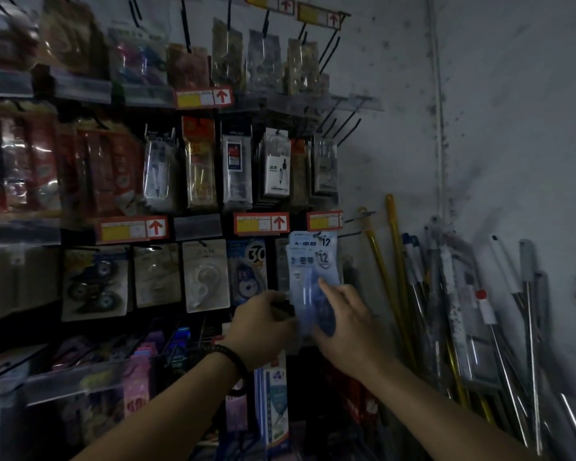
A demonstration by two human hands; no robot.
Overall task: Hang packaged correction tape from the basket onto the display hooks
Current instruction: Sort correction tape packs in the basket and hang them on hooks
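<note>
Correction tape pack (310, 277), pale blue card with a clear blister and a "12" badge near the top. It is at the right end of the lower row of the dark display rack (280, 257). It hangs or is held in front of a second matching pale blue pack (313, 239), which sits slightly higher behind it. Its top edge is close under the thin black wire display hook (317, 234). Too dim and blurred to tell whether the hang hole is on the wire.

Left hand (263, 322): fingers curled in at the pack's lower left edge, apparently pinching it. Likely steadying the bottom so the card does not swing. Black braided wristband (228, 356) on this wrist.

Right hand (348, 319): fingers nearly straight and slightly spread, laid flat on the blister front, gripping nothing. Reads as pressing the pack back toward the rack to seat or square it.

Judgement: this is the hanging step for this pack, probably near its end.

Containers:
- Basket: not in view, so its remaining stock is unknown.
- Rack: serves as the holder. To the left in the same row hang a blue card marked "30" (246, 271) and a white card with a clear dispenser (205, 276).
- Red-and-yellow price label (325, 220): just above the hook.
- Bare black hook (350, 234): just right of the packs.
- Gold and grey poles (396, 277): leaning on the wall, well apart from the work.
</note>
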